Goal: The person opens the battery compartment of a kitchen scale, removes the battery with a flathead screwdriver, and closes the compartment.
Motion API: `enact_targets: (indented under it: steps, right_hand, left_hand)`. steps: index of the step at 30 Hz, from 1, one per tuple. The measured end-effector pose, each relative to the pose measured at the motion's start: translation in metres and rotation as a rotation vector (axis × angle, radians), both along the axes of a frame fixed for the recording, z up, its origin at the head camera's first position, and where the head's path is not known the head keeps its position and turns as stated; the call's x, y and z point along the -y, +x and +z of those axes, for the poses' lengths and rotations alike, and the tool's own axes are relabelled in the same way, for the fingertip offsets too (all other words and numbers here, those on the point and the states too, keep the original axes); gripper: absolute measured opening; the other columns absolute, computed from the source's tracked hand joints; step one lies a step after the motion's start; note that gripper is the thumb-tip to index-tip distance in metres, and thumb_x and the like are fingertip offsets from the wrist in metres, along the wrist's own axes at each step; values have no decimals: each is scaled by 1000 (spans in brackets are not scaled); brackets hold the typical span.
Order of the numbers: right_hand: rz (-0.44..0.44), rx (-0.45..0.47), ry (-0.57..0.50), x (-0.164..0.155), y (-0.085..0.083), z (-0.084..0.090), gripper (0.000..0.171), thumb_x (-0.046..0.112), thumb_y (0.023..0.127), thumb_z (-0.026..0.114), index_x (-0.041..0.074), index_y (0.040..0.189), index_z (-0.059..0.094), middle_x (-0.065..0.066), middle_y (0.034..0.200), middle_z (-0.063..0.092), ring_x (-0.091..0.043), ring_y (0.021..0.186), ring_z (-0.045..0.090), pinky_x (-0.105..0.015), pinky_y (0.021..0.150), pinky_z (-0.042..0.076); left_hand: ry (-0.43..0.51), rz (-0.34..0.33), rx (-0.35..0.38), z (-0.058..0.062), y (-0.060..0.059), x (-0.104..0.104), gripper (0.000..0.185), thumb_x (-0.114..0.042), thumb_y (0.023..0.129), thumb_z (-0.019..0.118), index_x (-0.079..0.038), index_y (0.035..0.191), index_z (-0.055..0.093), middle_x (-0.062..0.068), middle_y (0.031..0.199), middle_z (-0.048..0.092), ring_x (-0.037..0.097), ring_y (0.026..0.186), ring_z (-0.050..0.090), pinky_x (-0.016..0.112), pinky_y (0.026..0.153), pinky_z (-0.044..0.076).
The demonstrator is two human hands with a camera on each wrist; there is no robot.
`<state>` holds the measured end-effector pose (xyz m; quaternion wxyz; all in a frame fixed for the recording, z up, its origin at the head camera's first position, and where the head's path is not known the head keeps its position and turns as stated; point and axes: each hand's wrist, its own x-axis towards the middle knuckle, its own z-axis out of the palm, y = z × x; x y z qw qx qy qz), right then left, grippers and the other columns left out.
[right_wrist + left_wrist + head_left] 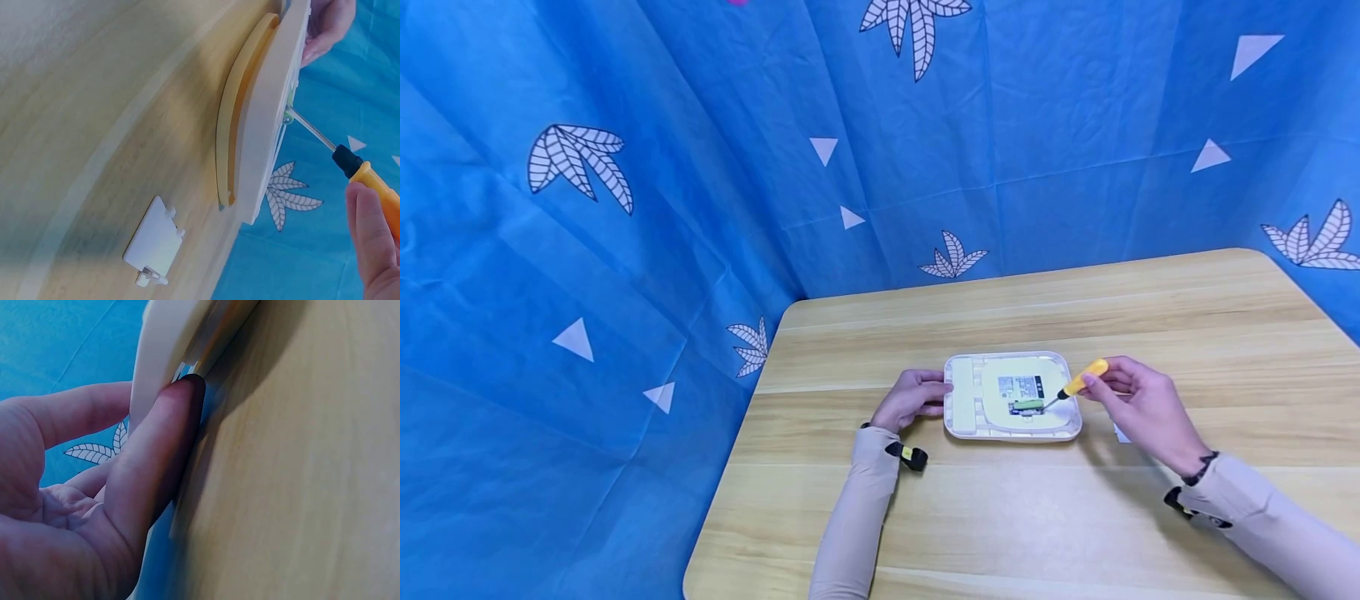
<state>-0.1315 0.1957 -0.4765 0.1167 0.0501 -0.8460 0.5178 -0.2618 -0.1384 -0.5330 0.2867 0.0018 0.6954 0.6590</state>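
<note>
A white flat device point(962, 408) with rounded corners, resembling a kitchen scale turned underside up, rests on the table. Its small battery bay lies uncovered, and a green battery point(1028, 404) sits in it beside a printed label. My left hand point(913, 398) pinches the device's left edge between thumb point(156, 444) and fingers. My right hand point(1150, 408) grips a screwdriver point(1085, 377) by its yellow handle. In the right wrist view the screwdriver's metal shaft point(312, 130) slants to the battery bay, its tip by the battery's end. The exact contact is too small to tell.
A small white battery cover point(153, 240) with tabs lies on the wooden table point(1000, 525) at the device's right, partly hidden by my right hand in the head view. Under the device shows a yellowish rounded plate point(228, 125). A blue patterned curtain point(1037, 125) hangs behind the table.
</note>
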Motion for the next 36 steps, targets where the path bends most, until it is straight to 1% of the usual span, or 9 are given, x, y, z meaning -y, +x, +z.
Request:
enact_targets:
  steps: [3, 13, 16, 18, 23, 26, 29, 32, 36]
  right_hand:
    - [9, -12, 13, 1, 1, 1, 20, 15, 103, 65, -2, 113, 65, -25, 103, 77, 8, 83, 71, -9, 73, 61]
    - [28, -95, 49, 5, 2, 3, 13, 8, 101, 66, -3, 108, 65, -24, 98, 77, 10, 83, 70, -7, 74, 60]
    - [28, -108, 58, 6, 2, 3, 12, 6, 101, 66, -4, 108, 65, -24, 97, 76, 10, 83, 70, -7, 74, 60]
    - [29, -121, 65, 6, 2, 3, 11, 5, 100, 66, -4, 108, 65, -23, 97, 76, 7, 83, 71, -7, 75, 60]
    - [35, -185, 102, 9, 0, 3, 10, -1, 96, 70, -1, 105, 66, -17, 94, 77, 7, 84, 70, -6, 75, 59]
    - [47, -217, 107, 11, 0, 3, 12, -4, 94, 71, 0, 104, 67, -16, 93, 77, 11, 86, 68, -6, 75, 59]
    - [58, -234, 90, 14, 0, 3, 13, -5, 93, 71, -1, 105, 68, -18, 93, 77, 9, 86, 70, -7, 74, 60]
    - [52, -232, 81, 15, 1, 2, 13, -5, 94, 70, -3, 107, 67, -20, 94, 77, 9, 85, 70, -8, 72, 60]
    - [41, -236, 78, 14, 3, -2, 15, -6, 94, 70, -4, 108, 66, -23, 95, 77, 8, 84, 71, -9, 70, 60]
  left_hand:
    - [0, -4, 4, 0, 0, 0, 43, -5, 97, 69, 9, 136, 59, 23, 121, 73, 14, 88, 75, 26, 78, 67]
    - [1, -10, 25, 1, -1, 0, 45, -2, 96, 69, 10, 138, 56, 26, 125, 71, 16, 87, 76, 26, 79, 67]
    - [-2, -11, 26, 1, -1, 0, 45, -2, 97, 68, 10, 138, 56, 26, 124, 71, 15, 86, 76, 26, 78, 67]
    - [-3, -11, 27, 1, -1, 0, 45, -2, 97, 68, 10, 138, 56, 26, 123, 72, 15, 85, 75, 25, 77, 67]
    - [4, -5, 28, 0, -1, 0, 45, -2, 97, 67, 11, 139, 55, 25, 121, 72, 14, 83, 75, 23, 74, 67]
    - [1, 8, 23, 0, -1, -1, 46, -2, 97, 68, 12, 139, 55, 23, 116, 74, 13, 80, 74, 20, 69, 66]
    - [-2, 23, 23, 0, -1, 0, 47, -3, 96, 69, 12, 139, 54, 17, 109, 74, 12, 78, 73, 17, 64, 64]
    - [-1, 28, 24, -1, -1, 0, 48, -3, 96, 69, 12, 139, 54, 13, 105, 73, 11, 77, 72, 17, 63, 63]
    - [7, 27, 21, -2, 0, -1, 48, -2, 96, 69, 12, 139, 54, 11, 102, 72, 10, 76, 72, 16, 62, 63]
